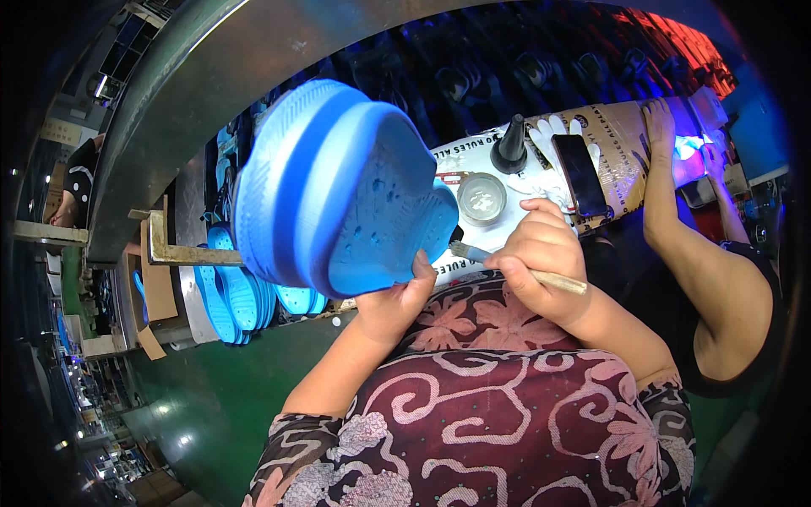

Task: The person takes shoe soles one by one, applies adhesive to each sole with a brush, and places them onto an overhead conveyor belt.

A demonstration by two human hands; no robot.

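Observation:
My left hand (393, 306) is closed on the near end of a light blue foam shoe sole (287, 186) with a darker blue band along its side, holding it up and tilted. The sole's pitted inner face is turned to the right. In my right hand (545, 253) is a flat brush (559, 281) with a pale wooden handle, gripped between thumb and fingers. Its bristle end is close to the near end of the sole; whether they touch I cannot tell. Just beyond the brush stands a round clear tub (481, 199) with whitish stuff in it.
Behind the tub are a black cone-shaped thing (509, 148), a white glove (549, 139) and a dark phone (579, 175). Several blue soles (236, 297) lie at left, near a metal bracket (190, 253). A co-worker's arms (688, 207) reach over the bench at right.

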